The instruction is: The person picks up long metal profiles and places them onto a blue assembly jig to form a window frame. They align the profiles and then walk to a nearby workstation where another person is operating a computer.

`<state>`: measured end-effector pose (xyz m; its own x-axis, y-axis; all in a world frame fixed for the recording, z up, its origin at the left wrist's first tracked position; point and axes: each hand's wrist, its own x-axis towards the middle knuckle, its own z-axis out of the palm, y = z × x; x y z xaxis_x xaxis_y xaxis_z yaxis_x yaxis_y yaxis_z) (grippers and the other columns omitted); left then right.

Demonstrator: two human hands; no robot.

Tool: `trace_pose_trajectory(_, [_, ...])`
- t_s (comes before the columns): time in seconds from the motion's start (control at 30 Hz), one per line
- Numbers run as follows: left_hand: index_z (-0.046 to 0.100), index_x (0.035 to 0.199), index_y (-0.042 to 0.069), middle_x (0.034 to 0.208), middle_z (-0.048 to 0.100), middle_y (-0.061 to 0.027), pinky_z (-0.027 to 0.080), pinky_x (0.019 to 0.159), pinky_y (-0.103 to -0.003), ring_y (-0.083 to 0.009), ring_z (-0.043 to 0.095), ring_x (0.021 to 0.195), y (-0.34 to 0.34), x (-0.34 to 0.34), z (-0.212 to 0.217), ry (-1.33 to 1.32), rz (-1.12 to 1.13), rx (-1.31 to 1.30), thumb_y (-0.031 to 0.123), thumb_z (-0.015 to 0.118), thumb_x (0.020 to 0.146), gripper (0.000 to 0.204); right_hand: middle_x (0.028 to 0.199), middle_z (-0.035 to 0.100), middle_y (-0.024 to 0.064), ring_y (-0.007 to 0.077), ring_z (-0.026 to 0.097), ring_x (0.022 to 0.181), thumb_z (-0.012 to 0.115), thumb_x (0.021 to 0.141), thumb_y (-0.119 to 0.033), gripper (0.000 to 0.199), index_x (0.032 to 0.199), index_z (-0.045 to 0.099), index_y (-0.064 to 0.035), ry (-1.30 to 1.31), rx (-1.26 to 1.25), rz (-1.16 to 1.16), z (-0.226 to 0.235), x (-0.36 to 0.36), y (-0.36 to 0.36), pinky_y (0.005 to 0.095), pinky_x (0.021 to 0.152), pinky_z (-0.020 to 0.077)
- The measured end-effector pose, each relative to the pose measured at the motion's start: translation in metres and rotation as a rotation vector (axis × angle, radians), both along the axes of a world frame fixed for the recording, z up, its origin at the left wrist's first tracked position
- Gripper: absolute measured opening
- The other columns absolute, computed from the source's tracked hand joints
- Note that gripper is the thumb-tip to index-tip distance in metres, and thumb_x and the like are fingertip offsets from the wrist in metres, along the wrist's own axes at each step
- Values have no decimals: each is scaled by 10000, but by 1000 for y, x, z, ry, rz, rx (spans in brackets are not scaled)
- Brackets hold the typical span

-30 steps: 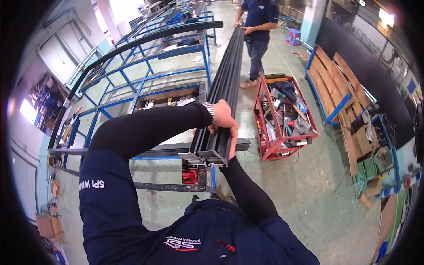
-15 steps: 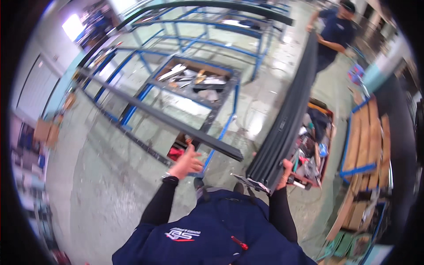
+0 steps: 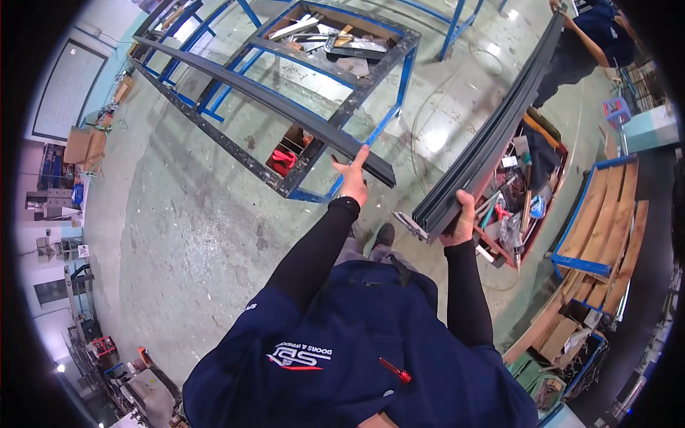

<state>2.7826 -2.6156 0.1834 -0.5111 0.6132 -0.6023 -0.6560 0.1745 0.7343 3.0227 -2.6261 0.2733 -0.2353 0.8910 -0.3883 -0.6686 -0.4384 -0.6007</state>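
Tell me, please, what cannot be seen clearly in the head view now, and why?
All in the head view:
Right hand: fingers mostly hidden by the bundle; the thumb shows.
Left hand: overlaps the bar, so whether it touches cannot be told.
Co-worker: head cut off by the picture's edge.
Cart: left side hidden behind the bundle; many small items inside too jumbled to identify.

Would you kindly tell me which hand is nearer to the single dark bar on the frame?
Left. The left hand is open at the near end of the bar, contact unclear; the right hand is farther right, holding a bundle of bars.
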Motion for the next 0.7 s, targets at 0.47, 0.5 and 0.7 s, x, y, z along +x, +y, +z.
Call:
trace_pose_trajectory(0.47, [384,1089,261,957,498,-4,459,748,-398,-172,539,886,-38,-12,9,-84,-24,-35,360,679,726,478,1102,454,45,170,490,969,657,726,-192,787,1412,272,-159,-212,66,-10,-41,-1,2,310,810,445])
trace_pose_trajectory(0.5, [392,1076,252,938,509,-4,461,740,-396,-170,549,876,-44,-16,5,-91,-40,-37,362,667,735,452,1120,447,48,173,482,982,661,720,-193,823,1431,246,-163,-217,74,-3,-46,-3,3,315,821,440])
trace_pose_trajectory(0.7, [412,1039,203,915,552,-15,464,761,-400,-175,581,880,-60,-22,-1,-27,-101,-76,391,624,772,390,1172,410,67,202,454,1006,680,698,-196,983,1484,89,-188,-242,90,108,-83,-22,9,343,858,425])
